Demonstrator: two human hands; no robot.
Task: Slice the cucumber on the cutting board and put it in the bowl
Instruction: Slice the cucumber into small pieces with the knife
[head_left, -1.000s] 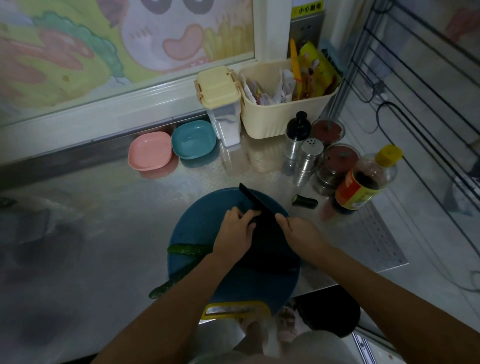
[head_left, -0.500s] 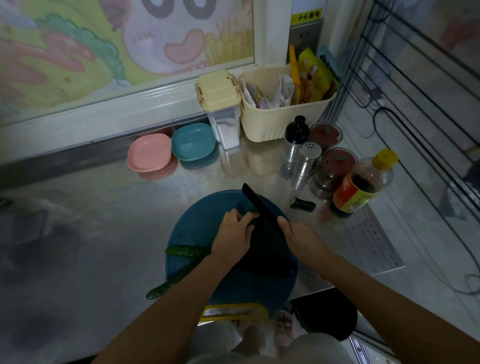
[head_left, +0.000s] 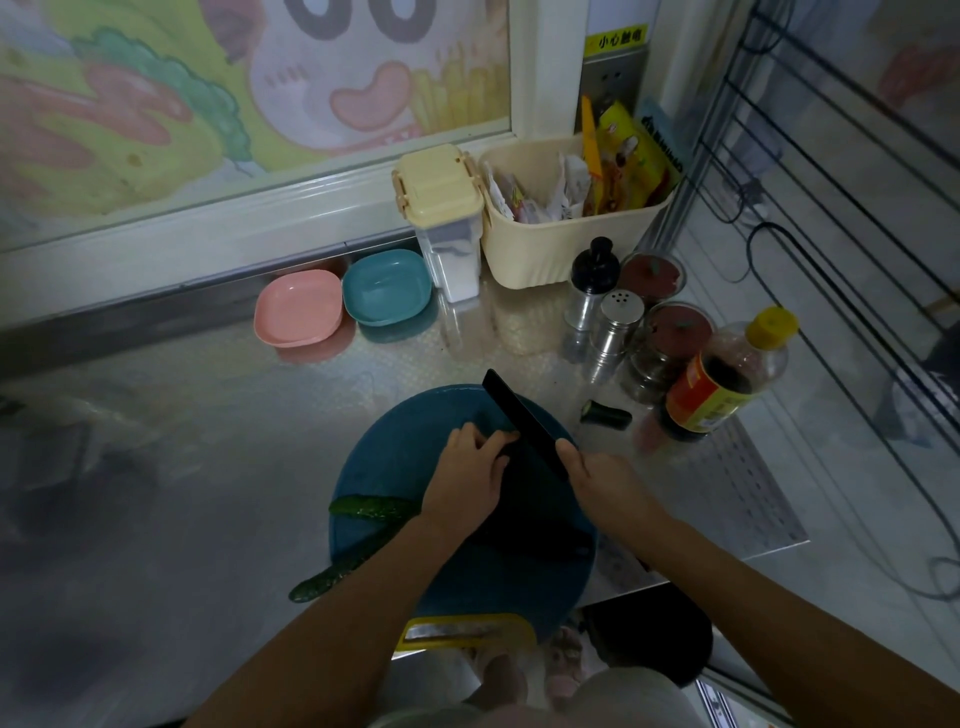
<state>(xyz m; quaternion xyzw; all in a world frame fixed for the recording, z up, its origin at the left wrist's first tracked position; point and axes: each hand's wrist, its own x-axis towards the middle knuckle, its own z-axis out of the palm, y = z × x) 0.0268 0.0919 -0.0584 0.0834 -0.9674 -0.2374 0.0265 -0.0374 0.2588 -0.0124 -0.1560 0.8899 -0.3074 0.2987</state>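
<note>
Counter (head_left: 218, 415): polished metal, reflective, finely embossed. Cutting board (head_left: 395, 457): matt blue plastic. Knife (head_left: 524, 431): matt black blade. Cucumber (head_left: 371, 508): bumpy, glossy skin. 2 bowls, pink (head_left: 298, 307) and teal (head_left: 387, 287): smooth plastic. Shaker (head_left: 615, 325): shiny metal.

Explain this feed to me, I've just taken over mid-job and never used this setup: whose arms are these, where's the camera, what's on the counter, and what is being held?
There is no machine: a person wears one wide-angle camera on the head, looking down at bare arms. The right hand grips a black knife over the round blue cutting board. The left hand presses down beside the blade; what lies under it is hidden. Cucumber pieces lie at the board's left edge, one reaching out over the steel counter. A cut cucumber end lies off the board, to its right. At the back stand a pink bowl and a teal bowl, both empty, then seasoning jars and a sauce bottle.
</note>
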